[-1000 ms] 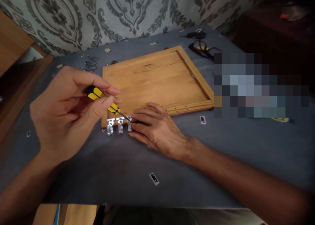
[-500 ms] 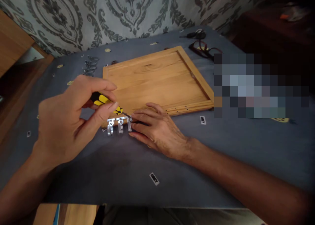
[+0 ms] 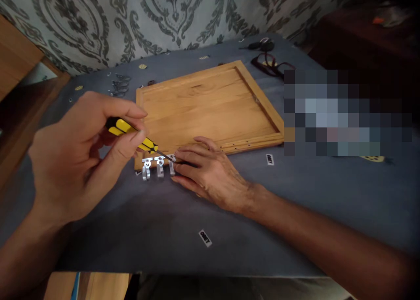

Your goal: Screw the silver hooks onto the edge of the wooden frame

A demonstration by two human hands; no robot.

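My left hand (image 3: 82,160) is closed around the black-and-yellow handle of a screwdriver (image 3: 123,127). Its shaft slants down to the right, the tip at the third metal hook (image 3: 171,165). My right hand (image 3: 213,175) lies over the near edge of a framed wooden board (image 3: 203,103), thumb and index fingertips holding that hook's right side. Two more silver hooks, a left one (image 3: 146,168) and a middle one (image 3: 160,166), sit along the same edge, their curved ends hanging over it. My fingers partly cover the third hook and the screwdriver's tip.
Several dark metal hooks (image 3: 120,85) lie on the blue-grey cloth (image 3: 147,238) behind my left hand. Beyond the board's far right corner are eyeglasses (image 3: 271,65) and keys (image 3: 262,44). A patterned curtain (image 3: 177,15) hangs behind. A blurred patch covers the right side.
My left hand has shifted left and slightly up, with the screwdriver handle moving along and more of its shaft showing. My right hand, the board and the hooks stay in place.
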